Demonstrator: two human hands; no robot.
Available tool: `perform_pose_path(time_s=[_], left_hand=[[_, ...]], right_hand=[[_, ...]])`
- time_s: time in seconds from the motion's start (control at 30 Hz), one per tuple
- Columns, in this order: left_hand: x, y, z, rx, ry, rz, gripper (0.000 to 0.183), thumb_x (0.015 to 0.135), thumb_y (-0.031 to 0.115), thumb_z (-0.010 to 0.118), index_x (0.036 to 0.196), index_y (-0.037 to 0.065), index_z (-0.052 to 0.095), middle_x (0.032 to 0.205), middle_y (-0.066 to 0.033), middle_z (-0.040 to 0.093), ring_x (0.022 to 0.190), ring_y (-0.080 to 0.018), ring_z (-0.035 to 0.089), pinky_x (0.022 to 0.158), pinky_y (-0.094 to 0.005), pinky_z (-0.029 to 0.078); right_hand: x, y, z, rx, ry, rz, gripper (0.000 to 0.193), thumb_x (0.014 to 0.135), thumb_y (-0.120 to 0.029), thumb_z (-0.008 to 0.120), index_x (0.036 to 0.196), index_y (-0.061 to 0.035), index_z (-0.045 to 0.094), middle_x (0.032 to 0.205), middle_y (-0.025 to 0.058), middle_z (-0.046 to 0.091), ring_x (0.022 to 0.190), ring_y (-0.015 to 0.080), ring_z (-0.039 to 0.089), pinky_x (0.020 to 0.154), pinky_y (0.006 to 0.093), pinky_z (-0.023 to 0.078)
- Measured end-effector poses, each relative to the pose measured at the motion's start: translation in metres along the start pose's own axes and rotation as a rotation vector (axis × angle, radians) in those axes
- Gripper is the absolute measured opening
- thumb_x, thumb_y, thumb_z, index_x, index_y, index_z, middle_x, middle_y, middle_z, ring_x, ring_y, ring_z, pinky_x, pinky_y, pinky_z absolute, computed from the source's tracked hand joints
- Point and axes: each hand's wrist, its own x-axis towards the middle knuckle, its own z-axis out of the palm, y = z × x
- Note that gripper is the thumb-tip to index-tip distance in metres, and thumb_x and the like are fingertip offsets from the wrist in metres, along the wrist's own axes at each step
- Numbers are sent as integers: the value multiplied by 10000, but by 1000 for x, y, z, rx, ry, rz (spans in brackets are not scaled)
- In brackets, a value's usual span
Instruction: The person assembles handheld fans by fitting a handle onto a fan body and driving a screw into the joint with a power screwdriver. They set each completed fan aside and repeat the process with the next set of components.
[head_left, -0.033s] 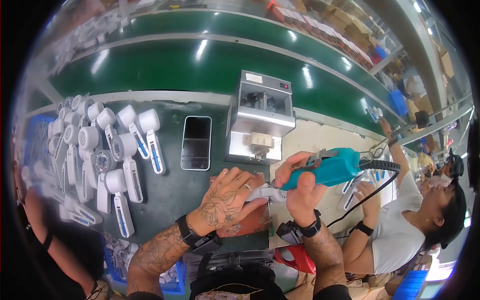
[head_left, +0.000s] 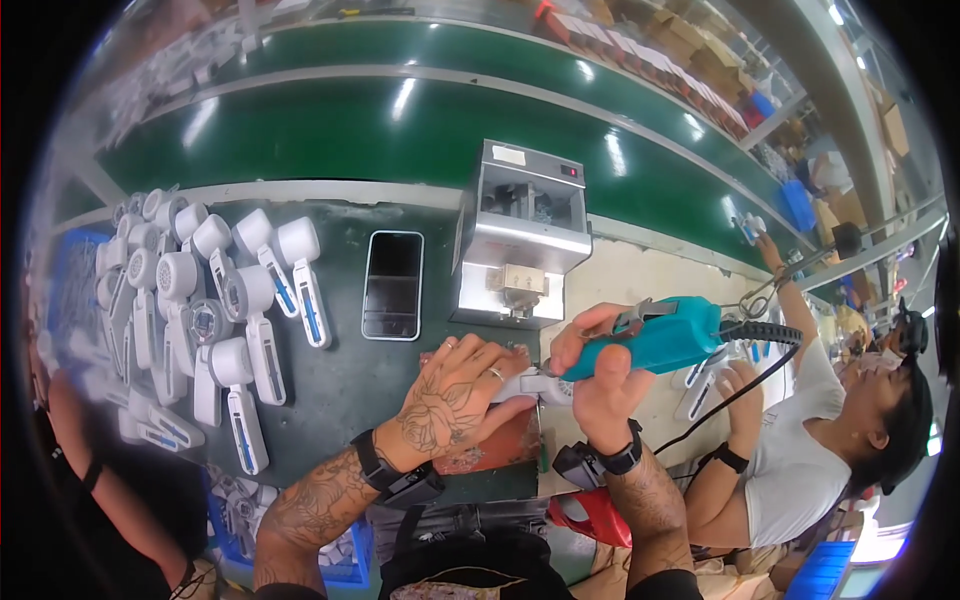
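Observation:
My right hand (head_left: 602, 395) wraps round a teal electric screwdriver (head_left: 650, 338), held slanting with its tip end toward my left hand. Under that tip end lies a white part (head_left: 548, 388), seemingly a handheld fan like those piled at left. My left hand (head_left: 450, 395) is closed over the white part's left portion and hides much of it. A reddish block (head_left: 490, 452) sits below, by the bench's near edge. The screwdriver's bit is hidden behind my right hand.
Several white handheld fans (head_left: 232, 362) are heaped at left. A phone (head_left: 392, 288) and a metal screw feeder (head_left: 520, 240) stand beyond my hands. A black cable (head_left: 765, 385) trails right. Co-workers flank me; one in a white shirt (head_left: 800, 470). A blue crate (head_left: 355, 555) sits below the bench.
My hands, the screwdriver and the white part stay in place. The right co-worker's nearer hand and the left co-worker's arm have shifted slightly.

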Motion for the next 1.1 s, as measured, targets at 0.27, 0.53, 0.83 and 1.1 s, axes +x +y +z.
perform_pose_path(time_s=[0.27, 0.53, 0.83, 1.1], left_hand=[[1, 2, 0, 61, -18, 20, 454, 874, 367, 658, 1215, 70, 616, 1112, -76, 603, 1031, -270, 540, 932, -437, 425], [1, 4, -1, 75, 10, 16, 435, 861, 356, 665, 1177, 60, 624, 1111, -81, 596, 1010, -273, 534, 918, -430, 420], [-5, -2, -3, -40, 76, 54, 371, 854, 255, 680, 1178, 76, 650, 1099, -82, 631, 1055, -266, 563, 900, -443, 456], [-3, 3, -5, -74, 35, 73, 385, 866, 233, 628, 1190, 26, 612, 1116, -117, 612, 1055, -302, 547, 914, -447, 437]], right_hand=[[0, 5, 2, -36, -39, 15, 513, 917, -508, 637, 949, -18, 487, 690, 80, 542, 604, 178, 542, 554, 312, 450], [2, 8, 3, -40, -62, 0, 480, 945, -473, 612, 930, -9, 486, 689, 79, 536, 597, 167, 539, 547, 296, 444], [51, 2, 33, -112, 39, -179, 461, 973, -449, 582, 1056, 2, 532, 707, 58, 558, 629, 156, 563, 575, 290, 462], [57, 28, 28, -97, -80, -249, 370, 1003, -380, 548, 1006, -11, 516, 710, 58, 552, 617, 155, 549, 578, 295, 458]])
